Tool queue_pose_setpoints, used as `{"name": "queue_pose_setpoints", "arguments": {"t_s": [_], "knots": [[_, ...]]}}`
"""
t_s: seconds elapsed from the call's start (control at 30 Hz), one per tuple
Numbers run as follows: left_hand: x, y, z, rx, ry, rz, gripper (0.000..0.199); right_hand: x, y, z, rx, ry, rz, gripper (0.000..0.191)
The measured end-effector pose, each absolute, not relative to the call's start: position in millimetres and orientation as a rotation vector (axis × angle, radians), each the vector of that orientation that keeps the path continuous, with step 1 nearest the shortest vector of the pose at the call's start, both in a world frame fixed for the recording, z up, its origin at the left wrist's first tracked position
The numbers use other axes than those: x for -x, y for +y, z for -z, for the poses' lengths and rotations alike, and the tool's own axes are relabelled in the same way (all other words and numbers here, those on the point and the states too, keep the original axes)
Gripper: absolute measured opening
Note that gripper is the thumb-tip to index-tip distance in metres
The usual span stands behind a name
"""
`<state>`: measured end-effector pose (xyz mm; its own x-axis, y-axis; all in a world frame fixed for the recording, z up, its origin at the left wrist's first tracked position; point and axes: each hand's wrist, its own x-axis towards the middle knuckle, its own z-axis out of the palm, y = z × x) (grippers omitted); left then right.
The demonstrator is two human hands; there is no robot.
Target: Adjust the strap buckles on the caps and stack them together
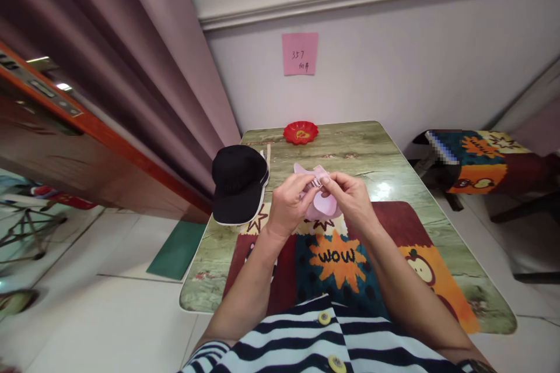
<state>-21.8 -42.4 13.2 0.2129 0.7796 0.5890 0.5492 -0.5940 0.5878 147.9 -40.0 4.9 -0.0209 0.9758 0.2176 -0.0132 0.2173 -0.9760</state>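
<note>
Between my two hands, above the table, is a pale pink curved piece (326, 205) of thin, bendable-looking material. My left hand (289, 199) pinches its left side, fingertips beside a small shiny metal-looking clip or buckle (315, 182). From the other side my right hand (350, 193) grips the upper right edge between thumb and fingers. What exactly the pink piece is I cannot tell, since my fingers cover part of it. Just left of my left hand sits a black cap (240, 183) with a pale edge along its brim.
A red scalloped dish (301, 132) stands at the table's back. Beneath my hands lies a colourful "WOW" mat (336, 256) on the green marbled table (350, 157). A pink note (300, 53) sticks to the wall. The curtain (175, 41) hangs at left; a covered stool (485, 157) stands right.
</note>
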Motion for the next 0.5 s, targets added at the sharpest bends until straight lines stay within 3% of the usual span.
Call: {"name": "queue_pose_setpoints", "arguments": {"t_s": [0.5], "knots": [[23.7, -34.9, -2.4, -1.597, 1.117, -1.412, 0.025, -147.0, -41.0, -10.9, 1.100, -1.234, -1.087, 0.034]]}}
